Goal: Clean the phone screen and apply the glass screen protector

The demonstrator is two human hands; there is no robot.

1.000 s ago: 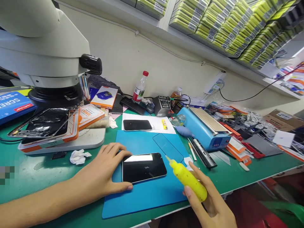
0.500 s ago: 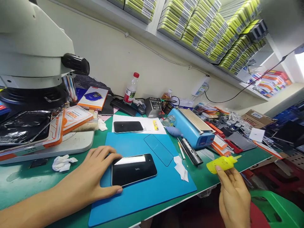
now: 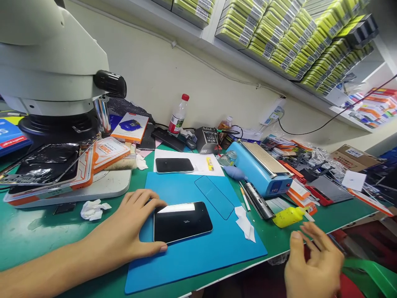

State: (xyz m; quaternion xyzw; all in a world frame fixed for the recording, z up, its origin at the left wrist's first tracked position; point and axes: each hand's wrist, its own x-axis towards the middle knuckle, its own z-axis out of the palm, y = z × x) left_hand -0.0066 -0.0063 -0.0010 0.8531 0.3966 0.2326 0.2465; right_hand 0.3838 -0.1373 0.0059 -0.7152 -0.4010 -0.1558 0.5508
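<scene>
A black phone [image 3: 182, 221] lies screen up on a blue mat [image 3: 198, 244]. My left hand [image 3: 128, 229] rests at the phone's left end, thumb against its near edge and fingers spread along its far corner. A yellow squeeze bottle [image 3: 288, 216] lies on its side on the green table, right of the mat. My right hand [image 3: 314, 265] hovers just below the bottle, fingers apart and holding nothing. A white tissue [image 3: 245, 222] lies at the mat's right edge.
A microscope [image 3: 56, 78] and its base [image 3: 77, 186] with phone parts fill the left. Behind the mat sit a second phone [image 3: 174, 165] on white paper, a water bottle [image 3: 178, 116], a blue machine [image 3: 263, 169] and scattered tools. Crumpled tissue [image 3: 93, 209] lies at left.
My right hand carried the yellow bottle from beside the phone to the right, laid it on the table and let go. My left hand has stayed on the phone.
</scene>
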